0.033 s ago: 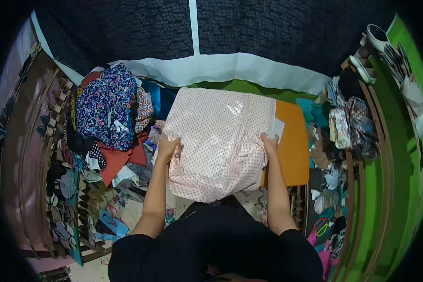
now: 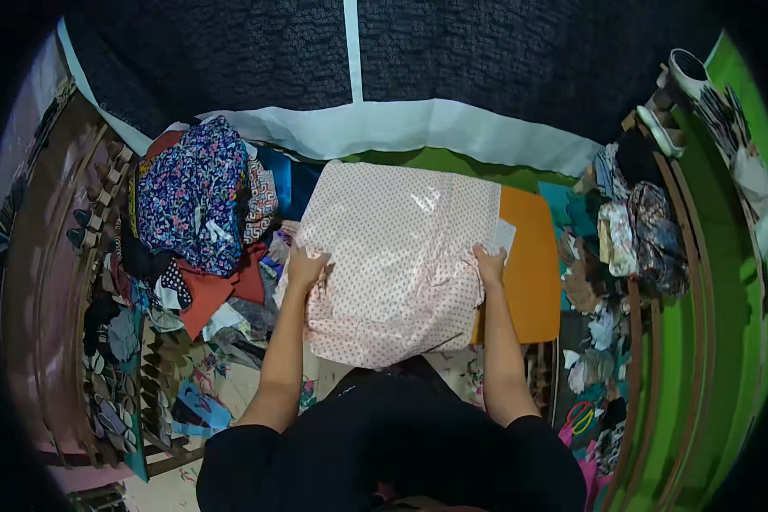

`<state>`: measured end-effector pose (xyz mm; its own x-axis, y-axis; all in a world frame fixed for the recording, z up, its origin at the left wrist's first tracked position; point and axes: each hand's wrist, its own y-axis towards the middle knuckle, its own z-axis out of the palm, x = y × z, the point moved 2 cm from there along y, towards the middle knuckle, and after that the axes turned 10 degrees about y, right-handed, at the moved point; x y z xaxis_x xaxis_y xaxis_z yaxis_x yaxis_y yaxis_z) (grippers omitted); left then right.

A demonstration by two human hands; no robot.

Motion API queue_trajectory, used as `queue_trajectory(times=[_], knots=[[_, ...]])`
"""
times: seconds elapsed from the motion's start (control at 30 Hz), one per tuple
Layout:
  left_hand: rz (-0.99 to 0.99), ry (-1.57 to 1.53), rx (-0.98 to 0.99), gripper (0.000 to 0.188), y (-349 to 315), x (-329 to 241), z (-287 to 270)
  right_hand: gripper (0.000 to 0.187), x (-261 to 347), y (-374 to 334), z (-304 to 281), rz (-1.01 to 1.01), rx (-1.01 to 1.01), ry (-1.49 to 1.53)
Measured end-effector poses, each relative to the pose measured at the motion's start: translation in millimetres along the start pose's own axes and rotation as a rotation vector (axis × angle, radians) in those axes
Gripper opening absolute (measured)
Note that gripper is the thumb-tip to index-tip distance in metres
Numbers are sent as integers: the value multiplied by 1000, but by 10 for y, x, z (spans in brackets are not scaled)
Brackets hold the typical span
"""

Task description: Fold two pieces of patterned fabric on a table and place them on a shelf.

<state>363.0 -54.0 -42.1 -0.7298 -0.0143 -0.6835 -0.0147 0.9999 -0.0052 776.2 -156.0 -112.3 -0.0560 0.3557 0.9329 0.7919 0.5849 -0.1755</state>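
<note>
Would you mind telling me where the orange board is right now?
In the head view the orange board lies right of centre, partly under the pink dotted cloth beside the right hand.

Even, soft indoor light, mild glare on the pink dotted cloth (image 2: 401, 256), fisheye-bent, dark-vignetted edges.

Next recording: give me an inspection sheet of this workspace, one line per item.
Surface: orange board on green ground, mostly covered.
Job's things: pink dotted cloth spread flat, held at both side edges.
Clutter: heap of printed clothes to the left; more folded fabrics to the right.
Grippers: left hand and right hand each grip an edge of the cloth.
Cables: nothing seen.
Surroundings: dark patterned sheet with white border behind; sandals at upper right.
</note>
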Motion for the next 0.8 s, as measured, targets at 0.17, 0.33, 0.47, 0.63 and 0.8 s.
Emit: queue_trajectory(times=[0.17,0.33,0.47,0.63,0.8], knots=[[-188,485,46,57,173,373,371,79,277,61,324,3,98,29],[-200,467,-114,43,164,272,490,40,358,273,421,-26,369,352],[-107,323,-298,32,79,17,405,23,564,465,421,-325,340,276],[32,-363,137,26,-220,-392,344,22,1713,-686,511,-882,677,-119],[-42,-606,228,30,-114,-87,661,35,1454,-1769,648,-584,1405,-237]])
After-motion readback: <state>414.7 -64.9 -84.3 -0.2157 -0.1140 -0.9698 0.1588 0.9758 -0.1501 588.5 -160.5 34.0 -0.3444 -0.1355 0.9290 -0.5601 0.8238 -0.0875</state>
